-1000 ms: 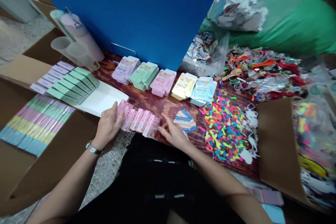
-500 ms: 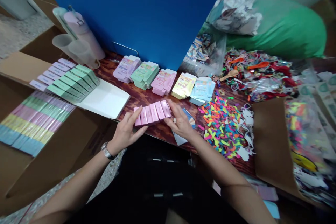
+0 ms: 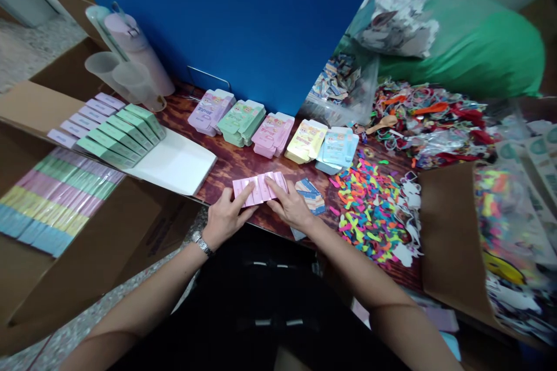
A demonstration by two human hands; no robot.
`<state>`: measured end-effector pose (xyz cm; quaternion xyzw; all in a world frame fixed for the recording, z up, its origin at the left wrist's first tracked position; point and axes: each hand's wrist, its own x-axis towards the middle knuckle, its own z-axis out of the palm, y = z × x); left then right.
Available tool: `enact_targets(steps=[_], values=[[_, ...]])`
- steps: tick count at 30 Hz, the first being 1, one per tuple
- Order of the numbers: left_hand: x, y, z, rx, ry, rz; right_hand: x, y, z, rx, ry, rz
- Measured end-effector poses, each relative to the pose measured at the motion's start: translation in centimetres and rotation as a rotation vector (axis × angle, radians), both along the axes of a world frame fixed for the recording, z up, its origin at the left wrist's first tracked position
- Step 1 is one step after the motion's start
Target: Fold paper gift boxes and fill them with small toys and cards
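Note:
A row of several small pink boxes [image 3: 261,188] lies side by side near the front edge of the table. My left hand [image 3: 227,214] is closed on the left end of the row, its index finger on top. On the right end my right hand [image 3: 290,206] is closed as well, fingers pressing onto the box faces. Behind the row stand stacks of flat cartons: purple [image 3: 209,110], green [image 3: 241,120], pink [image 3: 273,133], yellow [image 3: 306,140] and blue [image 3: 337,148]. Right of my right hand lie blue-and-tan printed packets [image 3: 311,194].
At left, purple boxes [image 3: 93,113] and green boxes [image 3: 122,133] line a white board [image 3: 174,162]. Below is a carton [image 3: 108,243] with wrapped coloured boxes. Bottle [image 3: 143,58] and cups [image 3: 134,78] stand behind. Colourful small pieces [image 3: 369,208] spread at right beside a cardboard flap [image 3: 450,232].
The pink boxes have turned so their faces show flatter, and have shifted slightly right. My left hand has moved right, and my right hand's fingers have come over the row.

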<state>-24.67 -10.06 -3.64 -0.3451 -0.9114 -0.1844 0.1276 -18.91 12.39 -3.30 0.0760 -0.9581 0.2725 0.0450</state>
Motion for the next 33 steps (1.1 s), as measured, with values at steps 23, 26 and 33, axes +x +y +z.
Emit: enact_targets(steps=[23, 26, 33], values=[[-6.1, -8.6, 4.3, -0.051, 0.153, 0.517, -18.4, -10.2, 4.5, -0.364, 0.205, 0.307], [-8.6, -11.0, 3.3, -0.077, 0.083, 0.631, -23.1, -14.2, 2.9, -0.419, 0.217, 0.324], [-12.5, -13.8, 1.0, -0.128, 0.007, 0.668, -27.6, -18.9, -0.3, -0.442, 0.101, 0.322]])
